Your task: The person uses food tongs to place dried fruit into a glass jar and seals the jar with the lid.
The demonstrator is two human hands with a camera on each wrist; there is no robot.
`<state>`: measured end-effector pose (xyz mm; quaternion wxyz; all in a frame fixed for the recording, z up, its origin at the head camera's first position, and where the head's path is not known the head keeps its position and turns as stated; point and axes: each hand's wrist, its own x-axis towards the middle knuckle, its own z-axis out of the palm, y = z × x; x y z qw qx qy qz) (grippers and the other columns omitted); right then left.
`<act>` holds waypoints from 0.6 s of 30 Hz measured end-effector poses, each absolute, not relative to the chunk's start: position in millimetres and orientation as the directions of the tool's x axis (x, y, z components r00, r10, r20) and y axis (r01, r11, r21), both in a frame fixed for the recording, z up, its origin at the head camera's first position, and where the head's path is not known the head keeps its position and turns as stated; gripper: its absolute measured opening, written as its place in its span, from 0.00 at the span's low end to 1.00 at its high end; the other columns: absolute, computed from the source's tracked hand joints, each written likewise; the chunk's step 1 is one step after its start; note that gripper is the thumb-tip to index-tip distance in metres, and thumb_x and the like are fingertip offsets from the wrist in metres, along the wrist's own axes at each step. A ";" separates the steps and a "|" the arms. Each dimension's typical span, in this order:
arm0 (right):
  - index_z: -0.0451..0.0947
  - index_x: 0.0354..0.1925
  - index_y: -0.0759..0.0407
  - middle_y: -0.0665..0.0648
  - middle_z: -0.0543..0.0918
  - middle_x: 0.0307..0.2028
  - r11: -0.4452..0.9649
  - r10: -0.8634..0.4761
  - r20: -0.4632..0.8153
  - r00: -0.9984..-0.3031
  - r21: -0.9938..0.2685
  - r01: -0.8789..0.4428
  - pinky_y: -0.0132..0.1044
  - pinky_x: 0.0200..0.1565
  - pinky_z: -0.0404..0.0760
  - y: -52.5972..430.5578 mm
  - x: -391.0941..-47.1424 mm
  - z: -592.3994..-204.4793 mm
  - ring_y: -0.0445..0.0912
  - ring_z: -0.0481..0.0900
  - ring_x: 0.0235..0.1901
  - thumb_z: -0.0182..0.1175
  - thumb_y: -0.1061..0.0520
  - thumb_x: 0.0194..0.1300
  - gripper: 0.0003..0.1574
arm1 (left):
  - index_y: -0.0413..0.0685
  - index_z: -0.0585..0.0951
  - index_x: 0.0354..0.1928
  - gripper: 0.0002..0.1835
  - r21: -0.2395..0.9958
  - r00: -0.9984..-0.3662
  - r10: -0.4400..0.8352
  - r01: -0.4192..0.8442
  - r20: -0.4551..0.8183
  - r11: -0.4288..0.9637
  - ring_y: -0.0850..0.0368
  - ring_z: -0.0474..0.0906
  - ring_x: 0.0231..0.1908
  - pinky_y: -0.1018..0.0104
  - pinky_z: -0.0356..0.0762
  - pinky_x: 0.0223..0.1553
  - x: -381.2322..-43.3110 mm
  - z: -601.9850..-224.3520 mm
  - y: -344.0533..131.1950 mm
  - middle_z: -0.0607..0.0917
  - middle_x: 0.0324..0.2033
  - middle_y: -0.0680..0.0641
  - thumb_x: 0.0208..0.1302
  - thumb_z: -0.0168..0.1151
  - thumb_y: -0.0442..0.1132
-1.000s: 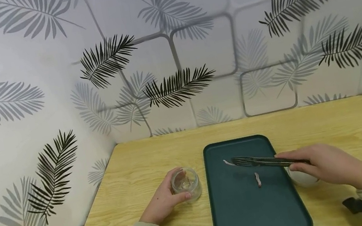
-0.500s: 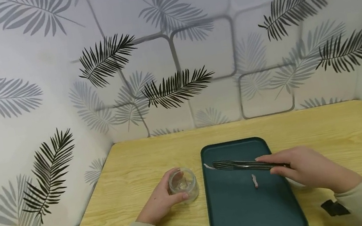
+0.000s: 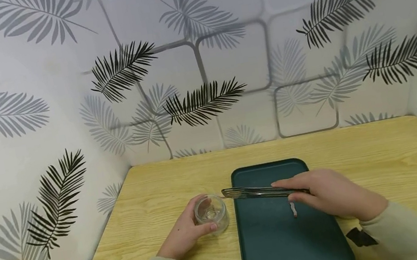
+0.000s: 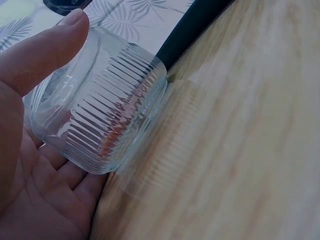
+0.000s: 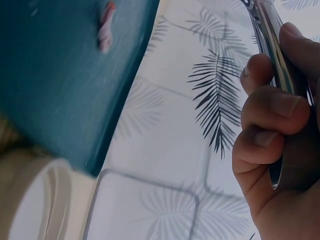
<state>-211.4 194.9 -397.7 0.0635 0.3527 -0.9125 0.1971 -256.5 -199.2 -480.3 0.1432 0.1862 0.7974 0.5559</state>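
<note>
My left hand (image 3: pixel 189 227) holds a small ribbed glass jar (image 3: pixel 223 223) on the table, left of the tray. In the left wrist view, the thumb lies along one side of the jar (image 4: pixel 95 105), with the fingers on the other; something reddish shows through the glass near its base. My right hand (image 3: pixel 324 191) grips metal tongs (image 3: pixel 255 192), their tips beside the jar's rim with a thin pale strip at the end. A second pale, pinkish strip (image 3: pixel 293 209) lies on the dark green tray (image 3: pixel 289 249), and shows in the right wrist view too.
The tray takes up the middle of the wooden table (image 3: pixel 175 176). A white round container (image 5: pixel 57 195) stands beside the tray, mostly hidden under my right forearm in the head view. Leaf-patterned walls (image 3: pixel 221 55) rise behind the table and on the left.
My right hand has moved left, carrying the tongs and the strip at their tips from over the tray to the jar's rim. The left hand and jar have stayed in place.
</note>
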 end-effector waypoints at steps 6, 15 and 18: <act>0.73 0.70 0.41 0.37 0.84 0.43 0.638 -0.641 0.272 -0.718 -0.333 -0.695 0.35 0.33 0.72 182.0 -214.9 -397.7 0.28 0.75 0.30 0.61 0.47 0.73 0.29 | 0.50 0.58 0.78 0.49 0.936 -0.885 0.466 0.162 -0.002 0.312 0.50 0.67 0.68 0.53 0.65 0.64 -256.5 -482.3 -199.2 0.69 0.71 0.47 0.60 0.75 0.48; 0.73 0.70 0.42 0.35 0.81 0.36 0.614 -0.667 0.271 -0.694 -0.328 -0.718 0.35 0.32 0.74 171.1 -220.1 -400.1 0.26 0.71 0.22 0.61 0.48 0.73 0.29 | 0.50 0.58 0.78 0.48 0.938 -0.887 0.461 0.163 0.002 0.307 0.48 0.73 0.61 0.57 0.70 0.59 -257.8 -483.5 -199.6 0.70 0.67 0.45 0.61 0.75 0.46; 0.73 0.70 0.41 0.36 0.82 0.38 0.611 -0.670 0.256 -0.697 -0.343 -0.713 0.34 0.32 0.75 169.1 -220.1 -400.5 0.26 0.71 0.21 0.60 0.47 0.73 0.29 | 0.50 0.58 0.78 0.48 0.939 -0.887 0.461 0.157 -0.002 0.305 0.48 0.73 0.60 0.57 0.71 0.59 -257.9 -482.4 -199.5 0.71 0.66 0.44 0.61 0.75 0.46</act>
